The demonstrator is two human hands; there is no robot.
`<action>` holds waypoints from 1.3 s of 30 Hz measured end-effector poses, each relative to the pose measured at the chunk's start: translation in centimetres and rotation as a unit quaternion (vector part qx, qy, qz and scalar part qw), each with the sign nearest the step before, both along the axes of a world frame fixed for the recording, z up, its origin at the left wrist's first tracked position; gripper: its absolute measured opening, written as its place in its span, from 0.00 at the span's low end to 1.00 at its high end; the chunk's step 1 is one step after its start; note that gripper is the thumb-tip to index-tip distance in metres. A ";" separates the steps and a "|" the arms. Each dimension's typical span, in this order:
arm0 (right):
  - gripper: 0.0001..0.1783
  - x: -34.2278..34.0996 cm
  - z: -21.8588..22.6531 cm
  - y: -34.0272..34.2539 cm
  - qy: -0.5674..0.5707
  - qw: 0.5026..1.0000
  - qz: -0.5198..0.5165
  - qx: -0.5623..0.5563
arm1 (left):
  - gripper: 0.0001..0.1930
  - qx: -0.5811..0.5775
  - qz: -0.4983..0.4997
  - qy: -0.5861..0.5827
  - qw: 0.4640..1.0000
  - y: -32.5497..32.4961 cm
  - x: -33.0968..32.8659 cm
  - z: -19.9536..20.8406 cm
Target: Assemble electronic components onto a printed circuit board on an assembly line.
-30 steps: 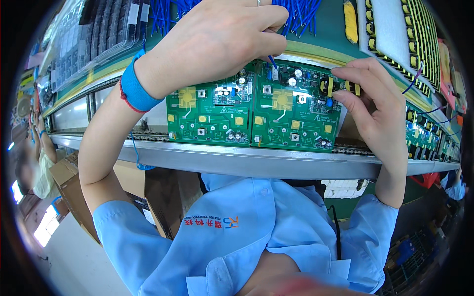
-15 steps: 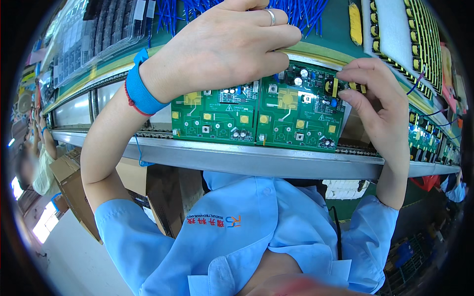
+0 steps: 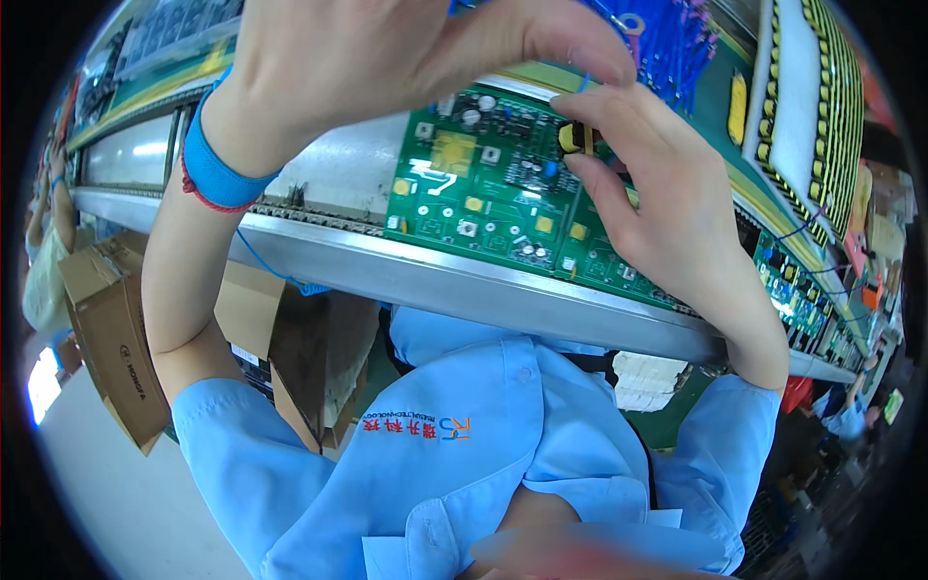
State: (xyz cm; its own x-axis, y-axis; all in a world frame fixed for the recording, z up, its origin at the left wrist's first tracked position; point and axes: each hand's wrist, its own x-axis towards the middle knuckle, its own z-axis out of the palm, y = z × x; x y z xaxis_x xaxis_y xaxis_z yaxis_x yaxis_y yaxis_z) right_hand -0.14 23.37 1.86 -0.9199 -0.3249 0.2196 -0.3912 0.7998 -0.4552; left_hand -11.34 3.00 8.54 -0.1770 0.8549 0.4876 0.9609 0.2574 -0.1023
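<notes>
My left hand (image 3: 377,58) is raised over the far side of the boards, with a blue wrist strap (image 3: 217,145) on the wrist. Its thumb stretches to the right, while the other fingers are cut off by the top edge. Below it lies a green circuit board (image 3: 464,208) on a metal rail. Between thumb and fingers, my right hand (image 3: 667,179) pinches a small yellow-and-black transformer (image 3: 571,138) at that board's upper right corner. Whether it is seated on the board I cannot tell. A second green board (image 3: 609,263) adjoins on the right, partly beneath my right hand.
Blue wires (image 3: 667,58) lie in a bundle beyond my hands. A yellow-handled tool (image 3: 738,111) rests to their right, near a white foam tray (image 3: 797,106) edged with transformers. The metal rail (image 3: 435,280) runs along the near side; cardboard boxes (image 3: 111,348) stand below left.
The view has turned, and the boards appear shifted. My right hand has moved left relative to the boards, with the transformer in its fingers. My left hand has moved up and left.
</notes>
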 end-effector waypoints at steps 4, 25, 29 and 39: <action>0.23 -0.7 -1.0 -1.7 0.067 0.993 0.011 0.094 | 0.17 0.413 -0.197 -0.130 0.880 0.6 -4.0 -8.8; 0.27 -0.3 1.2 -1.6 0.015 0.999 0.005 0.051 | 0.03 -0.059 -0.003 -0.022 0.998 -4.0 -2.4 -6.9; 0.25 0.6 1.1 -0.9 -0.029 0.999 -0.012 0.013 | 0.03 -0.075 -0.029 -0.014 0.997 -3.6 -2.9 -7.3; 0.25 0.8 0.2 0.4 -0.054 0.998 -0.026 -0.017 | 0.04 -0.126 -0.042 -0.031 0.991 -3.0 -2.6 -6.9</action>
State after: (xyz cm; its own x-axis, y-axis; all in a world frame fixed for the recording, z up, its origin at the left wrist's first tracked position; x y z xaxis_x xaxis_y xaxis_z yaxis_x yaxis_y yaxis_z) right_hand 0.69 23.72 2.09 -0.9543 -0.2694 0.1293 -0.2966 0.8009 -0.5202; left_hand -13.93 -0.02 1.63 -0.1234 0.9609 0.2479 0.9842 0.1504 -0.0932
